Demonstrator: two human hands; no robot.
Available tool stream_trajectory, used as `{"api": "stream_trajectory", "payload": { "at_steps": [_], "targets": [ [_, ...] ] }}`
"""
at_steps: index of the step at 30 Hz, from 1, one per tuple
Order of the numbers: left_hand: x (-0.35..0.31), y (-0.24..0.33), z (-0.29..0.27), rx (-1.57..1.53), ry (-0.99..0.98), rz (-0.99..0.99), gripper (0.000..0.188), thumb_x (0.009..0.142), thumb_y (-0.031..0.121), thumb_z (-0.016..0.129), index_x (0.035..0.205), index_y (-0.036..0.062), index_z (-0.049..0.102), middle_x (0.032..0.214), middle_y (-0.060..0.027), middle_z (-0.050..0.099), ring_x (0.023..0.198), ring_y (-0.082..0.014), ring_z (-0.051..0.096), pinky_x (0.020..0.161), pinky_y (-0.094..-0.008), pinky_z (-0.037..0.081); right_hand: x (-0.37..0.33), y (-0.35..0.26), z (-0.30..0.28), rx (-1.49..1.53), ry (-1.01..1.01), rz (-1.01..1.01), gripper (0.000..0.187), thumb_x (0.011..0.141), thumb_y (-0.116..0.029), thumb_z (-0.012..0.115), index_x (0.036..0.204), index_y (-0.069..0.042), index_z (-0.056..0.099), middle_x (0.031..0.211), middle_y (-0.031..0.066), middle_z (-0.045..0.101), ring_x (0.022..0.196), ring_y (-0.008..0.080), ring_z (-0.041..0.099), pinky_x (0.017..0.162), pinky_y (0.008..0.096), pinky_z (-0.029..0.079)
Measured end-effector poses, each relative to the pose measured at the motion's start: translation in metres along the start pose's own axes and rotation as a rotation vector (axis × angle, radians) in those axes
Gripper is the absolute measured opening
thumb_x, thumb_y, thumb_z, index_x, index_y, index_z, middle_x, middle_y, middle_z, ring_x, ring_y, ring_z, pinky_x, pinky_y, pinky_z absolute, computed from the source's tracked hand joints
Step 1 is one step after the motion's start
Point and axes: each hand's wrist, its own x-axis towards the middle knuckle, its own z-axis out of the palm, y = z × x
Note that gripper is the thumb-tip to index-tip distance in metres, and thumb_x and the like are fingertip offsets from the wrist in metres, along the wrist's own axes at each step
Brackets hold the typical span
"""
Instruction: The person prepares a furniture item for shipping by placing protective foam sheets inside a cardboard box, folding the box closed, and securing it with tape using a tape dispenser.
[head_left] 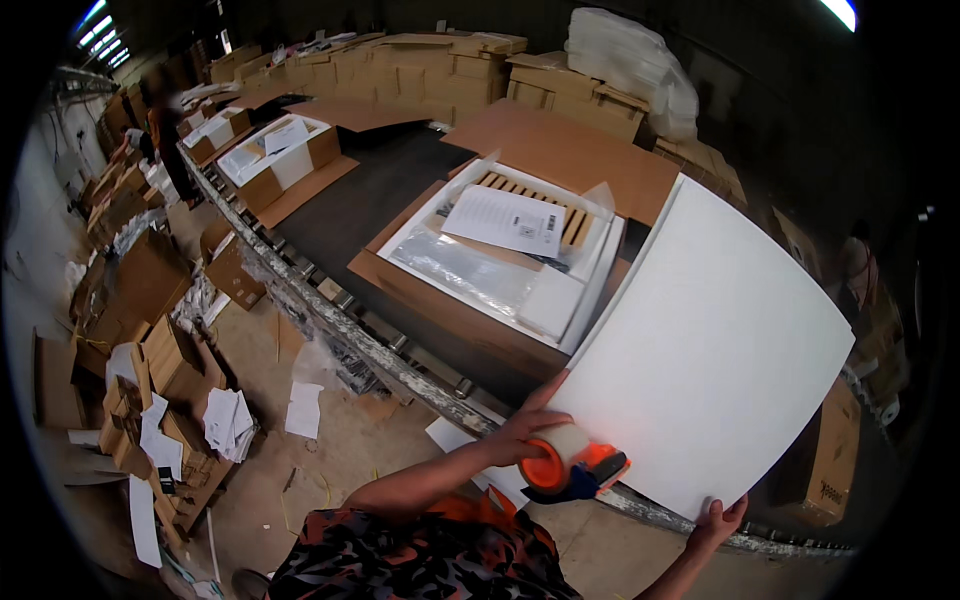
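Observation:
A large white rectangular panel (715,340) is tilted over the conveyor at my right. My right hand (720,520) grips its near edge, thumb on the upper face. My left hand (530,432) is closed about a tape dispenser (575,462) with an orange hub and a wide roll. Its outstretched finger lies against the panel's left corner; part of the grip is hidden by the roll. Just left of the panel sits an open carton (470,318) with white-edged packing, a slatted wooden piece (540,205), plastic-wrapped parts and a printed sheet (505,220) on top.
More open cartons (280,160) stand farther along the dark conveyor (395,165), whose metal rail (375,370) runs before me. Stacked cardboard (400,75) lines the far side. Scrap cardboard and papers (228,420) litter the floor at left. A closed carton (832,455) stands right; people work far left.

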Motion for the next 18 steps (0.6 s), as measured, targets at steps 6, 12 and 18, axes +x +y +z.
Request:
{"api": "stream_trajectory", "payload": {
  "at_steps": [6,12,18],
  "targets": [
    [-0.057,0.015,-0.115,-0.643,0.166,-0.107,0.078,0.080,0.042,0.067,0.142,0.0103,0.031,0.130,-0.0084,0.046,0.118,-0.0216,0.050,0.096,-0.0363,0.044,-0.012,0.004,0.095,0.034,-0.136,0.027,0.064,0.074,-0.019,0.076,0.124,0.006,0.044,0.113,0.0122,0.058,0.102,0.0209,0.056,0.091,0.0341,0.043],
    [-0.094,0.099,-0.172,-0.373,0.345,-0.017,0.033,0.087,0.020,0.058,0.116,0.0055,0.050,0.102,-0.0052,0.058,0.095,-0.0142,0.058,0.081,-0.0297,0.048,0.004,0.003,0.203,0.182,-0.343,0.184,0.057,0.074,-0.013,0.075,0.120,0.005,0.047,0.112,0.0116,0.060,0.101,0.0208,0.058,0.092,0.0340,0.044],
    [-0.207,0.050,-0.248,-0.134,1.001,0.197,0.034,0.093,0.030,0.048,0.114,0.0036,0.051,0.107,-0.0130,0.058,0.095,-0.0236,0.057,0.085,-0.0355,0.046,0.023,0.027,0.316,0.215,-0.505,0.328,0.045,0.076,-0.008,0.072,0.113,0.003,0.050,0.106,0.0112,0.063,0.096,0.0200,0.060,0.091,0.0328,0.045]
  ]
}}
